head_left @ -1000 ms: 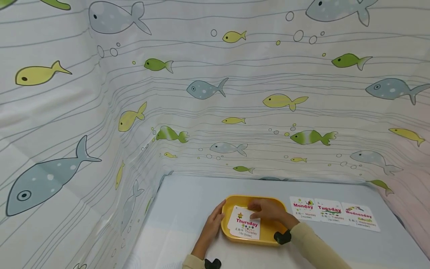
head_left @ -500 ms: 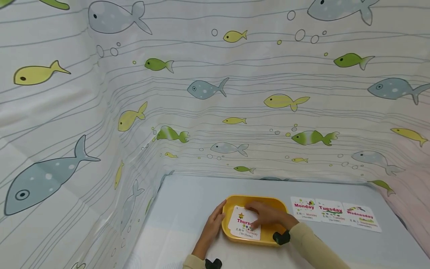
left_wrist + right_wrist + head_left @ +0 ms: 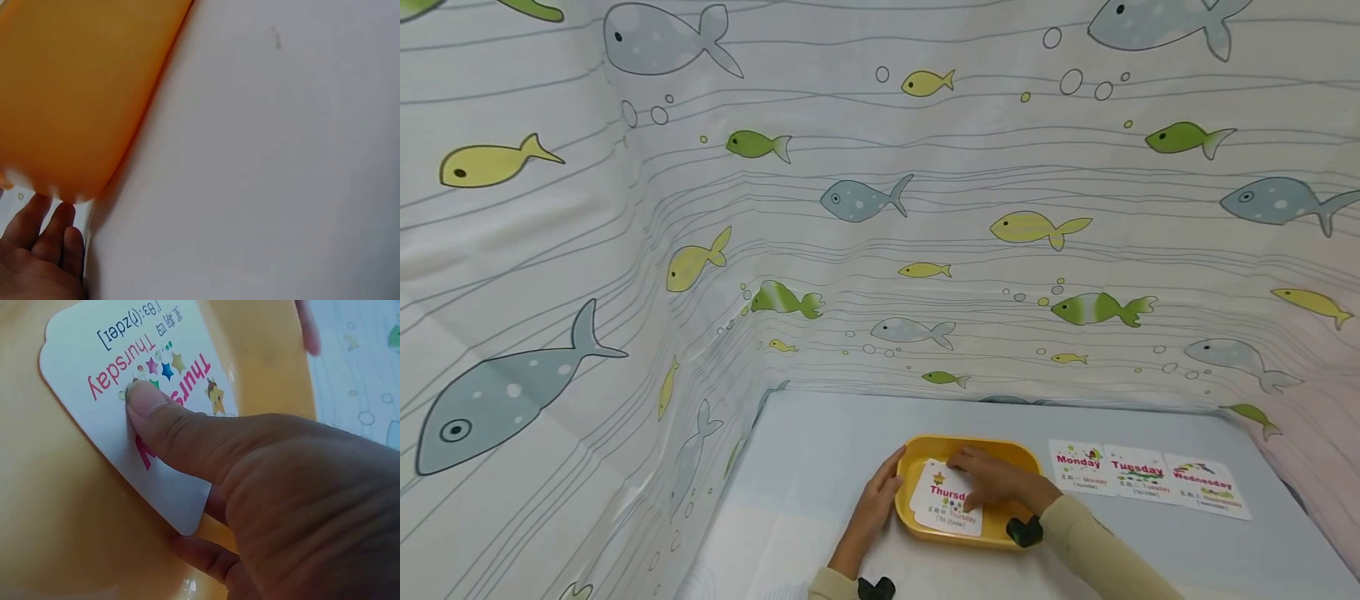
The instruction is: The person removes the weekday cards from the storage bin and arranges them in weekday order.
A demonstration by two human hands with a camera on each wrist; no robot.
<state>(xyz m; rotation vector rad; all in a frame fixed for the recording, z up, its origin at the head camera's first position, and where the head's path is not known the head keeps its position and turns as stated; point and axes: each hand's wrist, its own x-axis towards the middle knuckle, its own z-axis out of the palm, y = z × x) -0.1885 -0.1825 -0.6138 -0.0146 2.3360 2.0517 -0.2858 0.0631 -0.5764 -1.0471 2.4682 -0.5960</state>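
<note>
A yellow tray stands on the table, with a white Thursday card inside on its left part. Another card's edge shows under it in the head view. My right hand reaches into the tray. Its thumb lies on the printed face while fingers sit at the card's far edge, so it pinches the card. My left hand touches the tray's left side, fingers nearly straight. Those fingertips meet the tray's outer wall in the left wrist view.
Right of the tray, Monday, Tuesday and Wednesday cards lie in a row on the pale table. A fish-patterned sheet hangs behind and to the left.
My right hand's fingers have spread, and the thumb has slid down over the Thursday card, covering the end of its red word. The left hand and tray stay in place.
</note>
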